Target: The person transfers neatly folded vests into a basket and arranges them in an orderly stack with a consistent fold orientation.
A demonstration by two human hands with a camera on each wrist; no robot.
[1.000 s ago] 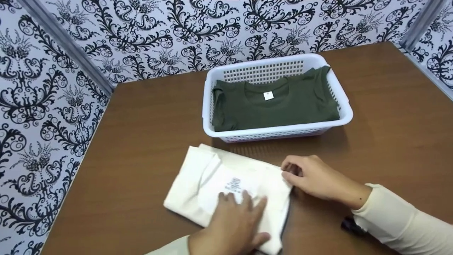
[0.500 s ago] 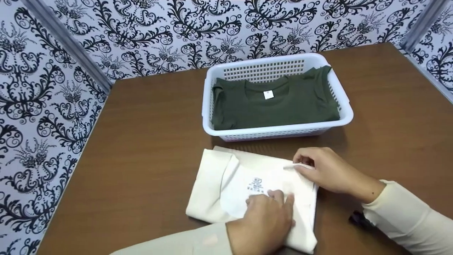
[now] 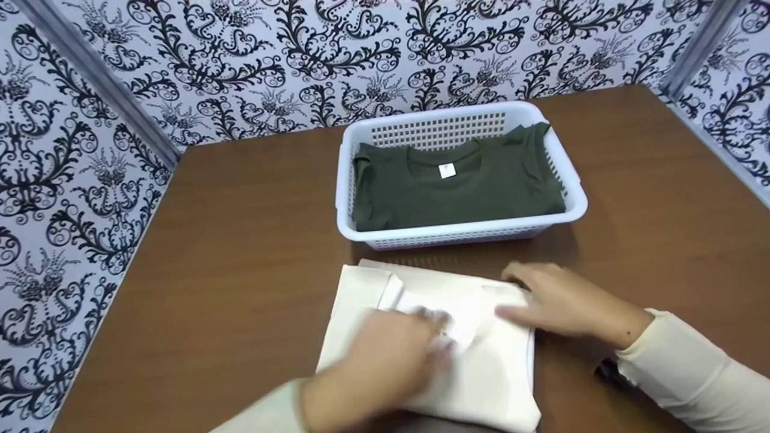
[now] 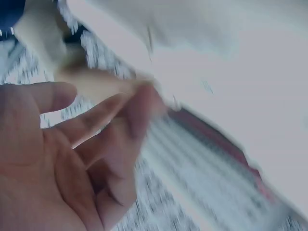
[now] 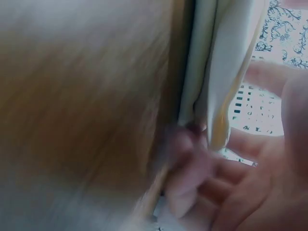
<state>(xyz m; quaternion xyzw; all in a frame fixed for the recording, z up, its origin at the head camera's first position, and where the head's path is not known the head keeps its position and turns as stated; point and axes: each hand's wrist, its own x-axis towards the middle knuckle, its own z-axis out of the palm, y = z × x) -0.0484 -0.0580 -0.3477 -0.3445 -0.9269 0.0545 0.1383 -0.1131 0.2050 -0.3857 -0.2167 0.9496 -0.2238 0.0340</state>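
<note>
A folded cream T-shirt [image 3: 490, 376] lies on the brown table, its neckline partly covered by my left hand. That left hand [image 3: 385, 355] is motion-blurred over the shirt's middle; in the left wrist view its fingers [image 4: 110, 139] look loosely bent, with nothing between them and the thumb. Beside the shirt's upper right edge is my right hand [image 3: 559, 300], thumb and forefinger apart. In the right wrist view, its fingers [image 5: 185, 178] touch the layered cloth edge [image 5: 219, 130]. Whether the left fingertips touch the cloth cannot be told.
Behind the shirt stands a white plastic basket [image 3: 457, 231] holding a folded dark green T-shirt [image 3: 451, 201]. Patterned panels [image 3: 240, 66] enclose the brown table [image 3: 240, 240] at the back and sides. A small black object [image 3: 610, 373] shows by the right sleeve.
The right hand pinched a small fold of the cream shirt half a second ago and has let it go. The shirt slid right earlier. The left hand has moved left from the shirt's lower right.
</note>
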